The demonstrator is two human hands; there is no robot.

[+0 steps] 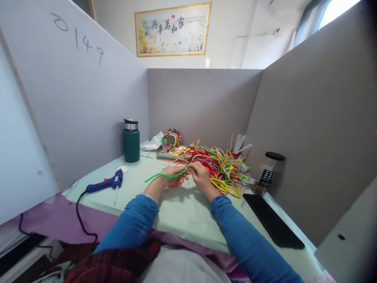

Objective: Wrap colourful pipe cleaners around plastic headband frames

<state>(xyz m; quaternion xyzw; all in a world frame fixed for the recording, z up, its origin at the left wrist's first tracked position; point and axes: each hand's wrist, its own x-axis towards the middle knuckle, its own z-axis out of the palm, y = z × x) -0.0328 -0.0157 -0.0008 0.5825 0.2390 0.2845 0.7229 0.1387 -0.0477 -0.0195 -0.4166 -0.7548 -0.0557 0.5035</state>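
A green pipe cleaner (165, 175) runs across both my hands, wavy along its length. My left hand (173, 175) is curled around its middle part, and the left end sticks out past it over the table. My right hand (200, 175) pinches the right end with closed fingers. Just behind my hands lies a big heap of pipe cleaners (224, 163) in many colours, with yellow loops (226, 188) at its near edge.
A blue glue gun (106, 183) with a black cord lies at the left. A green flask (131, 141) stands at the back left. A metal tray (173, 152) holds wrapped hoops. A black-lidded jar (269, 171) and a black slab (272, 224) sit right. Partition walls enclose the table.
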